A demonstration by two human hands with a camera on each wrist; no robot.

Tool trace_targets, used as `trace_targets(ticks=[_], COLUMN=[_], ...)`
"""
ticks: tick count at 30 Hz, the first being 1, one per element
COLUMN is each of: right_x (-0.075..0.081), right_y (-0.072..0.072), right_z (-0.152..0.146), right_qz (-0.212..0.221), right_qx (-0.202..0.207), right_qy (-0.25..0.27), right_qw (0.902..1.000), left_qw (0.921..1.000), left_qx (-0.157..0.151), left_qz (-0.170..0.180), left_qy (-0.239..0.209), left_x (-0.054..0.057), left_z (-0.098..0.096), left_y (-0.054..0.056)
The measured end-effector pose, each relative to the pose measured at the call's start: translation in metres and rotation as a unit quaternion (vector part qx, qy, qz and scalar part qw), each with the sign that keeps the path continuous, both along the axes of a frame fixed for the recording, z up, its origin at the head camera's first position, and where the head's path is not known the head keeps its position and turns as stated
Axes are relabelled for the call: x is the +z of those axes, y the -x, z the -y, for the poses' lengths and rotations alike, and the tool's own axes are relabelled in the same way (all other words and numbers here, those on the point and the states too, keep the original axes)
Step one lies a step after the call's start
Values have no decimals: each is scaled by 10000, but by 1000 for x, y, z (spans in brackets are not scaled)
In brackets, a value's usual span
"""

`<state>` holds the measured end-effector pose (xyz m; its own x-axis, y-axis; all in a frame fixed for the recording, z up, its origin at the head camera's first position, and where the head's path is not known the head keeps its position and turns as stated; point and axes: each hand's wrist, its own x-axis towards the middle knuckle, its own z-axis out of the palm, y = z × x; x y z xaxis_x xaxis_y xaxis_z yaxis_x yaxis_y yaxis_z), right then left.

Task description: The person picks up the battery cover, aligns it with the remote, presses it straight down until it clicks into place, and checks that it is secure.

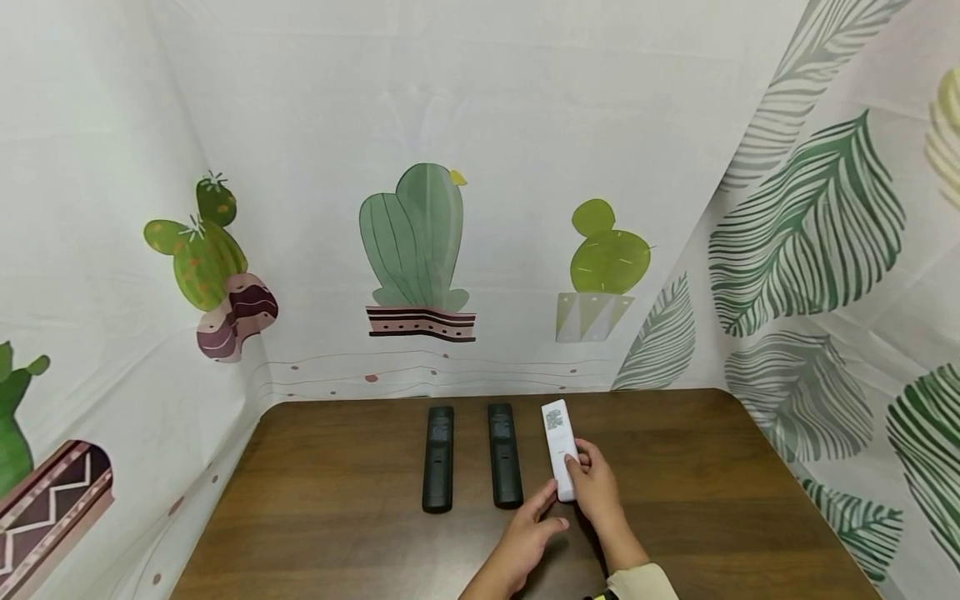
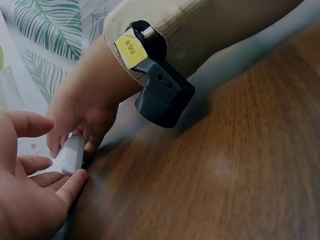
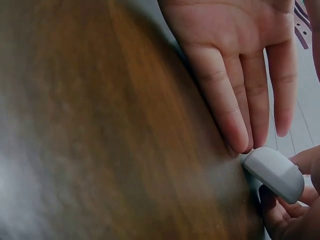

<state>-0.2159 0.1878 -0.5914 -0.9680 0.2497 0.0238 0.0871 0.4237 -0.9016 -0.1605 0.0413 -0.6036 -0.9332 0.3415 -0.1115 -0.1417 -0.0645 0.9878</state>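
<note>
A white remote control (image 1: 557, 440), with a printed code near its far end, lies tilted on the brown table (image 1: 337, 500). My right hand (image 1: 599, 493) grips its near right part, thumb on the upper face and fingers along the right side. My left hand (image 1: 522, 540) is at the near left corner, its extended fingertips touching the remote's end. In the left wrist view the left fingers (image 2: 72, 186) lie against the white end of the remote (image 2: 75, 155). The right wrist view shows those straight fingers meeting the remote's rounded end (image 3: 275, 172).
Two black remote controls (image 1: 438, 462) (image 1: 506, 458) lie side by side, left of the white one. A white cloth with cactus and leaf prints (image 1: 510, 250) hangs behind the table and at both sides. A black wrist camera (image 2: 162, 97) is strapped to the right wrist.
</note>
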Motion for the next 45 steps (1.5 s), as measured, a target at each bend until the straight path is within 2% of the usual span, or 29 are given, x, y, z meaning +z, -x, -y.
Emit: trace_targets(ticks=[4,9,13,18,26,37,45], right_x=[-1,-1,0,-1,-1,-2,-2], right_y=[1,1,0,-2,-5,-5,-5], right_z=[-2,-5,-6,-6,-8,-11,-10], right_qz=[-60,-113,-203,-115,31,159,92], right_qx=[-61,-122,-101,-105,-65,17,23], right_qy=[-443,-1008,-1233,-1272,-1226,-1304,-1399], right_qw=[9990,9948,9921,9918,9924,9913,9901], left_qw=[9998,9997,9995,9992,9988,9981,9973], left_qx=[-74,-167,-215,-317,-466,-584,-614], left_qz=[-142,-142,-192,-226,-47,-206,-254], left_qy=[116,146,114,37,-145,-77,-324], left_x=[-2,-5,-7,-10,-12,-12,-14], left_z=[0,1,2,4,5,4,5], left_y=[1,3,5,7,11,11,10])
